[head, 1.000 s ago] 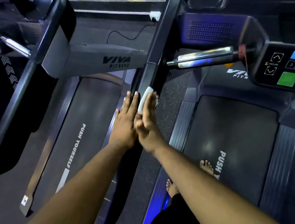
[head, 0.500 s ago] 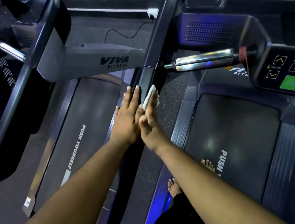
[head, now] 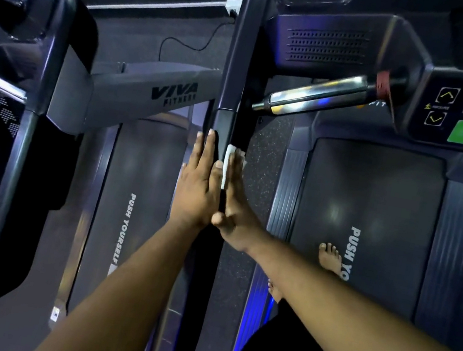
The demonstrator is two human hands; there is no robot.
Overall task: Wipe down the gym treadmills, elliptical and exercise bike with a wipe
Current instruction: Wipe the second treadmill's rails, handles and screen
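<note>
Wipe (head: pixel 227 165) — white, folded, flat between right hand (head: pixel 236 204) and dark handrail (head: pixel 226 125).

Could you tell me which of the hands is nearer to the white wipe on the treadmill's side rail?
Right. The right hand presses the white wipe flat against the dark side rail; the left hand lies flat on the rail's other side, just beside the wipe.

Wipe (head: pixel 227 166): white, folded, pressed flat against right face of dark treadmill side rail (head: pixel 239 53). Treadmill belts: left (head: pixel 135 189) and right (head: pixel 371 218), dark, each printed "PUSH YOURSELF".
</note>
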